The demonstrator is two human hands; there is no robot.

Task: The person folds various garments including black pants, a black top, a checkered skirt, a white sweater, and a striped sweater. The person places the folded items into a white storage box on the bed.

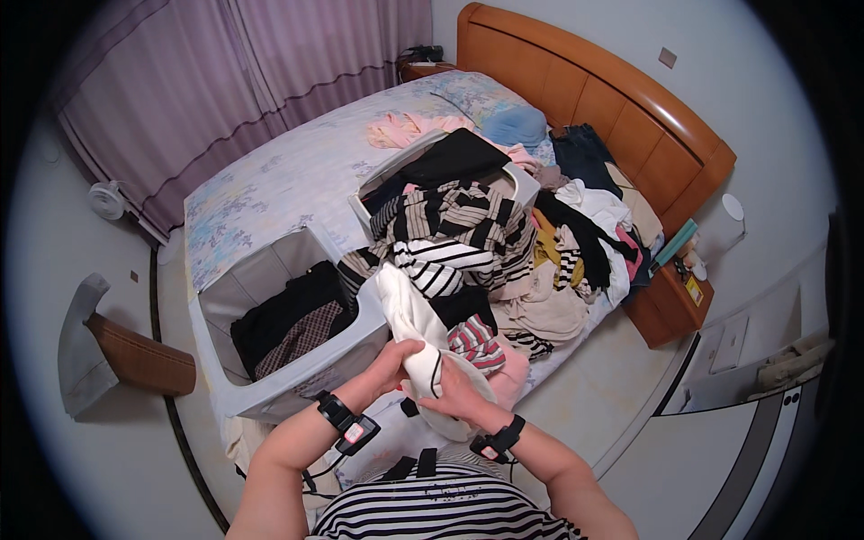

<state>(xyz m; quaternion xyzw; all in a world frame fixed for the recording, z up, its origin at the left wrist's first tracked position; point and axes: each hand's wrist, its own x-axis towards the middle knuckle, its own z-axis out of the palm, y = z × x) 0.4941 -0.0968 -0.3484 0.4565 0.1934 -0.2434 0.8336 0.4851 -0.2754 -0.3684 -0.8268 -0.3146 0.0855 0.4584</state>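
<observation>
Both my hands grip a white garment with a thin black stripe (405, 304), bunched up over the near edge of the bed. My left hand (391, 368) holds it from the left, and my right hand (462, 391) from the right. Just beyond lies a heap of clothes, with a black-and-tan striped garment (459, 216) on top and a red, white and grey striped piece (478, 343) close to my right hand. At the left, a grey fabric storage box (297, 381) holds dark clothes (290, 314).
A second fabric box (528, 189) with black clothing stands farther back on the bed (270, 179). The wooden headboard (594, 88) rises behind. A nightstand (668, 307) is at the right; a brown bin-like object (145, 354) and a white fan (106, 201) are at the left.
</observation>
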